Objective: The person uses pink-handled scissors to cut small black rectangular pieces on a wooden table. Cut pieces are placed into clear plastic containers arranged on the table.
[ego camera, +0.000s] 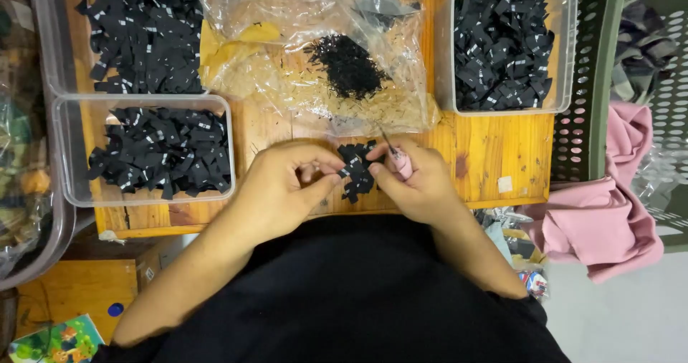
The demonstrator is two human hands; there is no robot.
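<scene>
Wooden planks make up the table (502, 155), seen from above with the person's dark-clothed lap at its near edge; over that edge both hands meet on a small bunch of black fabric labels (357, 169), each label marked with a tiny white patch. From the bunch's left side the left hand (283, 187) pinches it, thumb and forefinger closed on the labels, the other fingers curled; from the bunch's right side the right hand (416, 180) grips it with its thumb, and the same hand is wrapped around a pink-handled thread snip (400, 161) whose thin metal tip points up and away from the bunch. Just beyond the bunch lies a clear plastic bag (315, 55) holding a dark heap of thread trimmings (347, 65). Left of the bunch stands a clear plastic tub (143, 151) of the same black labels; behind that, a second pile of them (143, 33); right and beyond the bunch, another full clear tub (505, 44). Far right of the bunch, pink cloth (605, 212) hangs off a green perforated crate (602, 83).
</scene>
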